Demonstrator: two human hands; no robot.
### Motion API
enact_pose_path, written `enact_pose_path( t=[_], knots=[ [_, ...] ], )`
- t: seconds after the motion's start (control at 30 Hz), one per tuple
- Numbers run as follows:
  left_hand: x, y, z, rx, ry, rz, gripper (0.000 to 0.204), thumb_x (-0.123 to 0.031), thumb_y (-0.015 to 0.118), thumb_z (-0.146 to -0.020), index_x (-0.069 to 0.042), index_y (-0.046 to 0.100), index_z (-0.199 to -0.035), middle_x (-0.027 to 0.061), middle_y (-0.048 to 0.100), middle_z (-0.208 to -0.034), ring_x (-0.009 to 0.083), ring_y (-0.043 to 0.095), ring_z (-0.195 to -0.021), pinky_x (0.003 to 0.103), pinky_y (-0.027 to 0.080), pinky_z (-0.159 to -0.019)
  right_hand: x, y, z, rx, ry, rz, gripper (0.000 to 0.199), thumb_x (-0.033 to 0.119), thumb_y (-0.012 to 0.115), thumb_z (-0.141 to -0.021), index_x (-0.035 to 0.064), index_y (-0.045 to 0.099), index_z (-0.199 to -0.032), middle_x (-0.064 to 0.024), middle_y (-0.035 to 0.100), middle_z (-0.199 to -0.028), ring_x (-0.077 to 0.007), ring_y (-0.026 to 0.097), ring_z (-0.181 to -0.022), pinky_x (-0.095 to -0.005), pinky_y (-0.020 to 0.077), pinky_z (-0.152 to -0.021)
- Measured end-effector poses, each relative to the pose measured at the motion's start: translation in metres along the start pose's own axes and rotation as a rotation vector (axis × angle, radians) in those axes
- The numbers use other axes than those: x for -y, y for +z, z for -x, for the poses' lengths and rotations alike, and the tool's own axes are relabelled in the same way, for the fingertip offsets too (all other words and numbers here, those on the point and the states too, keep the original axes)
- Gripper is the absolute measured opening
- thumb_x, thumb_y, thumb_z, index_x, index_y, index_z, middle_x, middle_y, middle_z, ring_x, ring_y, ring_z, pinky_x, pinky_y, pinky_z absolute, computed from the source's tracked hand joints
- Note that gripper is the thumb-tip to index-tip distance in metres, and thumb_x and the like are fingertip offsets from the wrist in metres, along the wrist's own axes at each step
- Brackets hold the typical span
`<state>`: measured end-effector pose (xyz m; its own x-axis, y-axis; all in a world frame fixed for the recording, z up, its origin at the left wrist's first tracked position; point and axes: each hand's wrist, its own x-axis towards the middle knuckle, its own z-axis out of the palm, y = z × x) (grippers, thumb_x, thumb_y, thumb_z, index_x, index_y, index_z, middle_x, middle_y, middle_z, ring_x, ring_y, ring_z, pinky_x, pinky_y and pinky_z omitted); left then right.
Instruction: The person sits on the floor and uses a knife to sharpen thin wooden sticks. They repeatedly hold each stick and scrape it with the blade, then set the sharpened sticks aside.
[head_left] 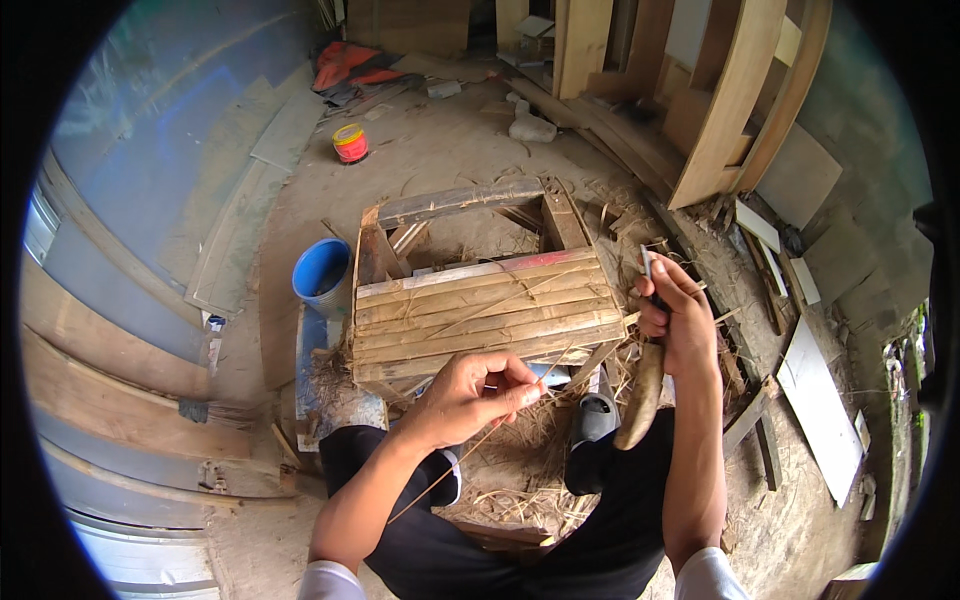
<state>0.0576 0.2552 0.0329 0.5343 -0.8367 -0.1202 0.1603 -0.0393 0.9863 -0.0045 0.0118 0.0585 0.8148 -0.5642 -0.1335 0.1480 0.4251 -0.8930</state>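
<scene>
My left hand (478, 398) is closed in a pinch on a thin brown strip (447, 470), perhaps split bamboo or cane. One end of the strip slants up past my fingertips, and the other trails down over my left thigh. In my right hand (680, 315) is a knife (641, 398), its short metal blade pointing up and its long, curved, pale handle hanging below my fist. Between and beyond my hands stands a low wooden bench (480, 308) topped with slats. Several thin strips lie across the slats.
A blue bucket (322, 272) stands left of the bench, and a red and yellow tin (350, 144) sits farther back. Shavings (520, 503) litter the floor around my feet. Wooden boards (735, 100) lean at the far right, with a white panel (818, 410) lying nearer.
</scene>
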Motion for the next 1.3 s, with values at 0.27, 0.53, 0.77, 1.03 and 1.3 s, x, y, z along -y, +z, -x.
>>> enact_pose_path(
  t=[0.27, 0.53, 0.77, 1.03, 1.3],
  knots=[
    [0.013, 0.004, -0.013, -0.367, 0.234, -0.218, 0.009, -0.007, 0.066, -0.087, 0.002, 0.065, -0.087, 0.001, 0.063, -0.077, 0.003, 0.052, -0.063, 0.019, 0.042, -0.055, -0.035, 0.026, 0.038, 0.462, 0.195, 0.312, 0.024, 0.018, 0.052, -0.098, -0.0004, 0.061, -0.111, -0.0003, 0.056, -0.074, -0.0036, 0.038, -0.049, -0.0172, 0.0268, -0.043],
    [0.002, 0.012, -0.012, -0.427, 0.401, -0.513, 0.003, 0.002, 0.065, -0.084, 0.002, 0.064, -0.087, 0.0021, 0.057, -0.079, 0.005, 0.055, -0.065, 0.021, 0.044, -0.055, -0.037, 0.03, 0.031, 0.458, 0.306, 0.268, 0.021, 0.022, 0.057, -0.096, 0.0017, 0.062, -0.096, -0.001, 0.056, -0.073, -0.0054, 0.037, -0.05, -0.0203, 0.0262, -0.044],
    [0.003, 0.015, -0.009, -0.403, 0.39, -0.584, 0.006, -0.001, 0.067, -0.082, 0.002, 0.065, -0.086, 0.0034, 0.057, -0.075, 0.0066, 0.056, -0.06, 0.022, 0.045, -0.053, -0.026, 0.016, 0.005, 0.097, 0.027, 0.246, 0.025, 0.02, 0.051, -0.098, 0.0042, 0.061, -0.081, 0.0022, 0.05, -0.064, -0.0048, 0.035, -0.048, -0.0189, 0.0275, -0.042],
    [0.007, 0.008, -0.013, -0.486, 0.473, -0.608, 0.005, 0.0, 0.067, -0.081, 0.002, 0.064, -0.083, 0.0037, 0.056, -0.074, 0.0079, 0.057, -0.057, 0.023, 0.046, -0.051, -0.031, 0.02, 0.028, 0.43, 0.172, 0.33, 0.029, 0.019, 0.052, -0.097, -0.0009, 0.057, -0.117, 0.0006, 0.055, -0.074, -0.005, 0.038, -0.049, -0.0194, 0.0276, -0.043],
    [0.001, 0.013, -0.008, -0.457, 0.428, -0.619, 0.006, -0.001, 0.067, -0.082, 0.0, 0.063, -0.086, 0.0034, 0.057, -0.075, 0.0072, 0.053, -0.054, 0.023, 0.042, -0.049, -0.037, 0.017, 0.011, 0.309, 0.134, 0.056, 0.015, 0.016, 0.053, -0.096, 0.0042, 0.059, -0.104, -0.0014, 0.056, -0.076, -0.0046, 0.039, -0.048, -0.0175, 0.0272, -0.042]
  ],
)
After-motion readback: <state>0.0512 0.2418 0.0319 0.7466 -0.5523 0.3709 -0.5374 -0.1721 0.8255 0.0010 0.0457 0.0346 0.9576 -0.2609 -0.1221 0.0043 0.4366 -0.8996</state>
